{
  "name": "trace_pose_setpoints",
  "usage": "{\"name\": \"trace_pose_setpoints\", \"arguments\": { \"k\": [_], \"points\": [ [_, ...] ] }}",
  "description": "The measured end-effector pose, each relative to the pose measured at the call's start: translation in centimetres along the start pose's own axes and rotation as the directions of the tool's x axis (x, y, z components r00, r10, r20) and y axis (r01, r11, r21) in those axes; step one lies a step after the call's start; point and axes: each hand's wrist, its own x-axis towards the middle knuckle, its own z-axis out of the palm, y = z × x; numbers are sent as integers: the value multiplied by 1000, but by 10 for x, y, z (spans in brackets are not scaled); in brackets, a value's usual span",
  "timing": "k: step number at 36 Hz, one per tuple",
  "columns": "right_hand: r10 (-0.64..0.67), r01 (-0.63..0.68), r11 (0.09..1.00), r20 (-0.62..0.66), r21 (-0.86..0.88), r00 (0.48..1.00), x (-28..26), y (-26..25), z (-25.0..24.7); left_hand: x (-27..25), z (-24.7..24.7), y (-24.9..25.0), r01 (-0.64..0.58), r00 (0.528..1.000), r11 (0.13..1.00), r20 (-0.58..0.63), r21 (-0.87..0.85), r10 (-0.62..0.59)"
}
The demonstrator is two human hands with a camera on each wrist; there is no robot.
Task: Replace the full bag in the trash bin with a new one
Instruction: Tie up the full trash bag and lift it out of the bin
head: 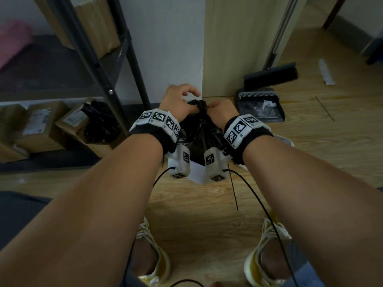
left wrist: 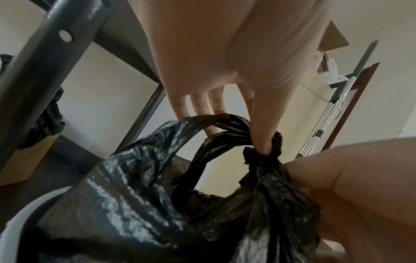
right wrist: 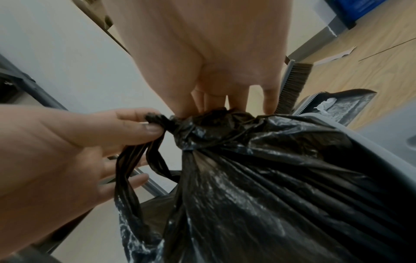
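A full black trash bag (head: 199,133) sits in a white bin (head: 195,172) on the floor in front of me. Its top is gathered into a knot (head: 200,104). My left hand (head: 192,100) pinches one tail of the bag at the knot between thumb and forefinger (left wrist: 263,147), its other fingers straight above a loop of plastic (left wrist: 216,124). My right hand (head: 211,106) grips the bunched plastic on the knot's other side (right wrist: 213,110). In the right wrist view the bag (right wrist: 258,178) fills the grey-looking bin rim (right wrist: 371,142).
A dark metal shelf post (head: 128,79) stands just left of the bin, with cardboard boxes (head: 37,125) and a crumpled black bag (head: 99,121) under the shelf. A broom (head: 269,75) and dustpan (head: 261,106) stand to the right. My shoes (head: 153,255) are near.
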Motion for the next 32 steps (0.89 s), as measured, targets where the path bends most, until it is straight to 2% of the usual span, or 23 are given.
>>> {"name": "trace_pose_setpoints", "arguments": {
  "k": [5, 8, 11, 15, 19, 22, 25, 32],
  "points": [
    [45, -43, 996, -33, 81, 998, -6, -6, 0, -1, -1, 5, -26, 999, 999, 19, -35, 26],
    [56, -52, 994, -47, 94, 997, -9, -7, -3, -1, 1, 5, 9, 1000, 999, -3, -41, -9],
    [26, -28, 999, -61, -42, 998, -9, -6, -5, 1, 1, 1, 80, 995, 996, -59, -49, -83],
    [22, -25, 999, -99, -24, 995, -5, -5, -7, 3, 0, -6, 179, 978, 978, -124, 106, -165],
    [-13, -16, 988, -188, -152, 982, -3, 2, -9, 2, 0, -12, 259, 960, 944, -166, 206, -227],
    [47, -92, 986, -298, -138, 953, -1, 7, -13, 6, -1, -26, 358, 926, 901, -220, 246, -308],
    [83, -129, 983, -312, -128, 946, -4, 13, -18, 5, -6, -38, 460, 880, 843, -268, 278, -392],
    [167, -223, 967, -356, -122, 920, -4, 34, -21, -1, -1, -46, 583, 802, 754, -364, 302, -474]
  ]
}}
